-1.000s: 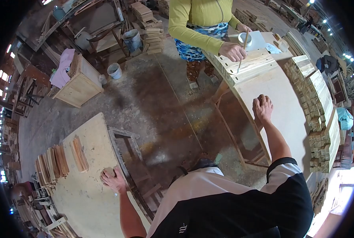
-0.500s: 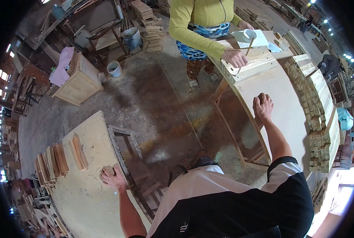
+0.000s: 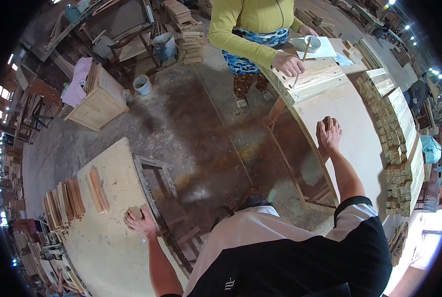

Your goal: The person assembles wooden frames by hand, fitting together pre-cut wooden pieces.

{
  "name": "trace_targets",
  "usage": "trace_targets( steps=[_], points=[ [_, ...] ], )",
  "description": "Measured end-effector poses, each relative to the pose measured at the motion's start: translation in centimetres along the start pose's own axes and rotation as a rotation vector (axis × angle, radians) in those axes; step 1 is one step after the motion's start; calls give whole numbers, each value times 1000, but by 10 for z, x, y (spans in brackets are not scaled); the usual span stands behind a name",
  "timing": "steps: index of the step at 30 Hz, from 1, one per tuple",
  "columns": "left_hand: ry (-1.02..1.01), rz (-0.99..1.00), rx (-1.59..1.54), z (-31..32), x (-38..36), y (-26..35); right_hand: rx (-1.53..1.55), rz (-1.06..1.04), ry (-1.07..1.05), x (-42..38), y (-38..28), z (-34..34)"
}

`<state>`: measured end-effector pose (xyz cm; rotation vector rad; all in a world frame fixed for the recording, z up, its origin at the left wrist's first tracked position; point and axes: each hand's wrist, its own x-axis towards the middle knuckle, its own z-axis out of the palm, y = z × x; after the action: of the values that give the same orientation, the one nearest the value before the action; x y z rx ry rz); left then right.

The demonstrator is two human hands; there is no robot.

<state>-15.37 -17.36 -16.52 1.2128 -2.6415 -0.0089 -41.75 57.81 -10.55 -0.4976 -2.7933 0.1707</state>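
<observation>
My left hand (image 3: 142, 223) rests near the edge of the pale left-hand table (image 3: 104, 242), its fingers bent over a small brownish piece I cannot make out. Short wooden strips (image 3: 98, 192) lie on that table beyond the hand. My right hand (image 3: 331, 132) is curled on the smooth pale board (image 3: 352, 111) of the right-hand table. Whatever is beneath its fingers is mostly hidden. Several joined wooden pieces (image 3: 320, 81) lie past this hand, where a co-worker's hand (image 3: 288, 63) holds a thin brush (image 3: 305, 52) over them.
Stacked wooden blocks (image 3: 399, 128) line the right table's far side. A white cup (image 3: 312, 43) stands on paper near the co-worker. Buckets (image 3: 143, 85) and a wooden cabinet (image 3: 99, 104) with pink cloth stand on the floor. Between the tables is concrete floor (image 3: 201, 133).
The co-worker's brush hand has shifted slightly left and up, and the brush is tilted less. My own two hands stay in nearly the same places.
</observation>
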Motion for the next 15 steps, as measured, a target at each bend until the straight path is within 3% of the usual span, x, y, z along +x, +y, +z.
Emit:
trace_targets(
  steps=[15],
  points=[
    [2, 0, 13, -1, 1, 1, 16, -2, 3, -1, -2, -3]
  ],
)
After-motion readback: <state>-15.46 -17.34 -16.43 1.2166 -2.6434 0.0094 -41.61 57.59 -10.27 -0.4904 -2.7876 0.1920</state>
